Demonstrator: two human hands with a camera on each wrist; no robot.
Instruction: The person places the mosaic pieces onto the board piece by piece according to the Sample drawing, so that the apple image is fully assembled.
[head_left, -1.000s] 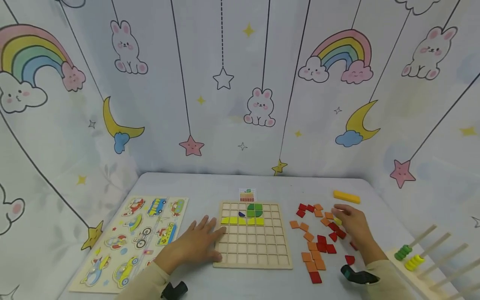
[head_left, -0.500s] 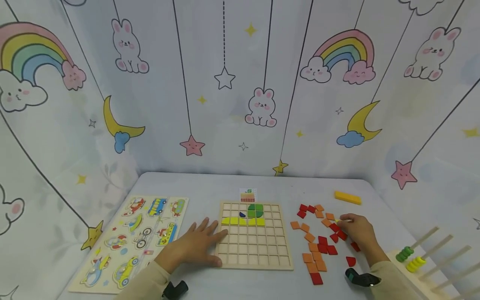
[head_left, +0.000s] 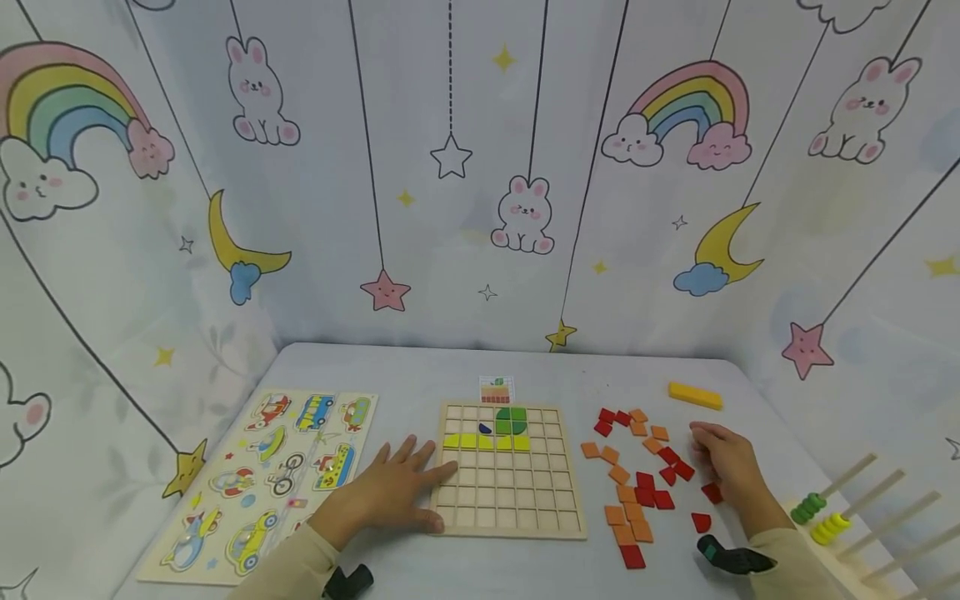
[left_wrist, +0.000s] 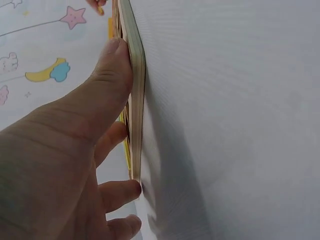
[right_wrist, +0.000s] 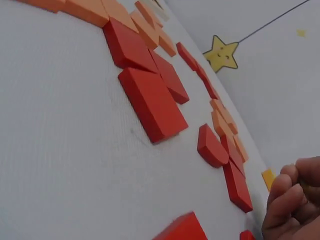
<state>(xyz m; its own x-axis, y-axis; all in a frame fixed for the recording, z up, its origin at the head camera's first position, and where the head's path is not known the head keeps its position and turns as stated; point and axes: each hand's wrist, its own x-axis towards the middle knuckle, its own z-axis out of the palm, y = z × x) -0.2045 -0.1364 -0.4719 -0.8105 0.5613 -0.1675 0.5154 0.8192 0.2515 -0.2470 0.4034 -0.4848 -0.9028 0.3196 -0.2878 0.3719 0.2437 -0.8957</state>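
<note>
My left hand rests at the left side of a wooden grid board, fingers spread. In the left wrist view, the thumb lies along the board's edge. The board's upper cells hold a row of yellow tiles, several green tiles and a dark blue piece. My right hand is at the right, beyond the loose tiles, fingers curled with the tips together. A small yellow tile shows at its fingertips in the left wrist view; its own wrist view hides it.
Loose red tiles and orange tiles lie right of the board. A picture card sits behind it, and a yellow bar lies back right. A vehicle puzzle is at left, a bead-peg rack at right.
My right hand closed over the yellow tile beside the red ones, then drew back slightly to the right; that tile has gone from its spot. My left hand has stayed at the board.
</note>
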